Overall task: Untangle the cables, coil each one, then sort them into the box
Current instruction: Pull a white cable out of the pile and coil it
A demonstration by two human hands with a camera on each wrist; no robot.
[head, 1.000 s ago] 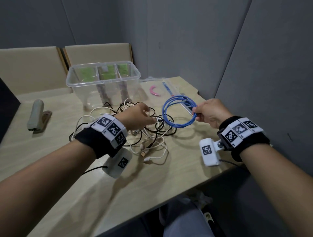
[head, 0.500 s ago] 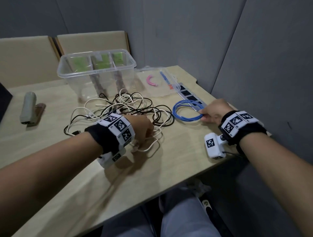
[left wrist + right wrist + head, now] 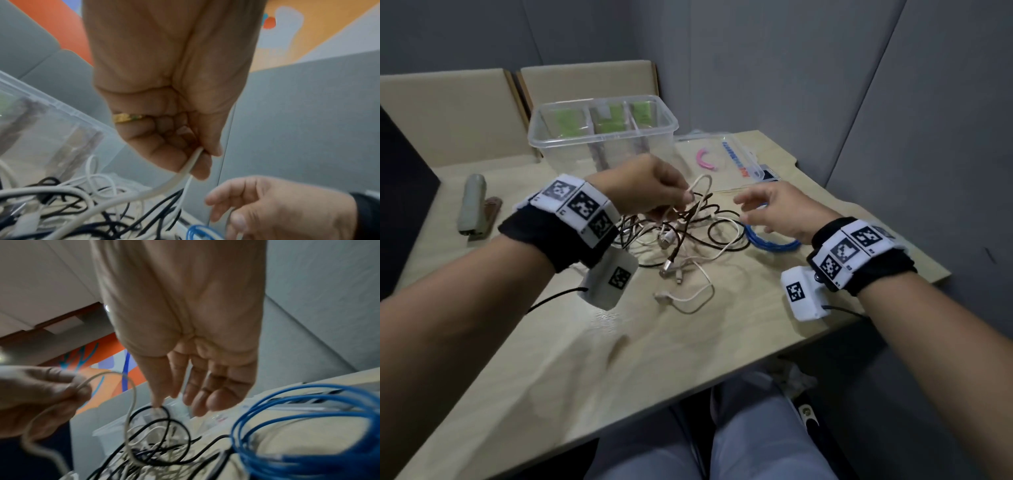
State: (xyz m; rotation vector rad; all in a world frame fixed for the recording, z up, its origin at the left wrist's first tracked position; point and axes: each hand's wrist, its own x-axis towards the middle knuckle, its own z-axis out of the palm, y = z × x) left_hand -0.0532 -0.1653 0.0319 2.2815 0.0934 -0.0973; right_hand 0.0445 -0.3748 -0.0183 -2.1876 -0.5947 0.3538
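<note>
- The table (image 3: 571,342) fills the lower and middle head view, with the clear divided box (image 3: 602,137) at upper centre; its three compartments hold no cables yet, only green cards behind the far wall
- The tangle of black and white cables (image 3: 688,236) lies at frame centre, just below the box, and is now partly lifted off the table where it lay flat half a second ago
- The blue cable coil (image 3: 770,241) rests on the table at centre right, touching the edge of the tangle; a second ago the right hand held it up, so it has been set down, coiled but not yet boxed
- The left hand (image 3: 647,186), centre of the head view, has risen and pinches a white cable (image 3: 185,168) between thumb and curled fingers, a loop standing above it
- The right hand (image 3: 780,212), right of centre, has let go of the blue coil; its fingers are spread and relaxed, holding nothing, reaching toward the tangle
- Judgement: one cable is finished bar sorting, and work has shifted to freeing the white one; pulling hard could tighten knots
</note>
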